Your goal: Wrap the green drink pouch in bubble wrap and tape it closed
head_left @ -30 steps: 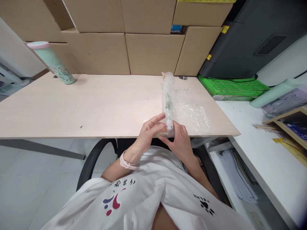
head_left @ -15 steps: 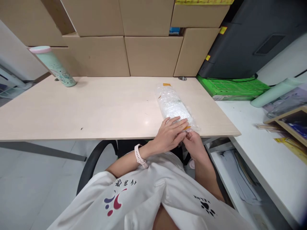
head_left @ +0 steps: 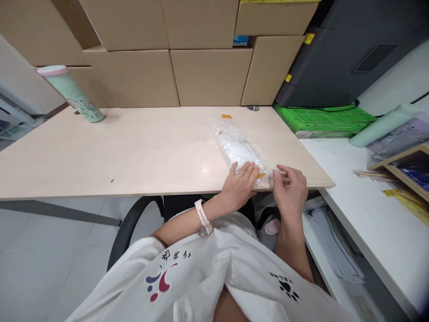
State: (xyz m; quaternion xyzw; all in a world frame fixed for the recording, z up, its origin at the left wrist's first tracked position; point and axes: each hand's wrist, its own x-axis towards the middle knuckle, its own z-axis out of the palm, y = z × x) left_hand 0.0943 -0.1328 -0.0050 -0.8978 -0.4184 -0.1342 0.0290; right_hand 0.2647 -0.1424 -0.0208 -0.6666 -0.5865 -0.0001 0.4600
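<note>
A flat bundle in clear bubble wrap (head_left: 238,145), with bits of orange tape at its far and near ends, lies slantwise on the desk near the front edge. My left hand (head_left: 239,185) rests on its near end, fingers stretched out and flat. At the near right corner of the wrap, my right hand (head_left: 291,188) is curled, with thumb and forefinger closed on the plastic edge. What is inside the bundle cannot be made out through the bubbles.
Cardboard boxes (head_left: 211,78) are stacked along the back of the desk (head_left: 150,152). A mint tumbler (head_left: 75,95) stands at the left. To the right are a green carton (head_left: 328,120), a dark case (head_left: 335,62) and a white side table (head_left: 342,165).
My right hand has moved right, away from my left hand, to the wrap's corner. The bundle has shifted slightly left, and my left hand lies flatter on it.
</note>
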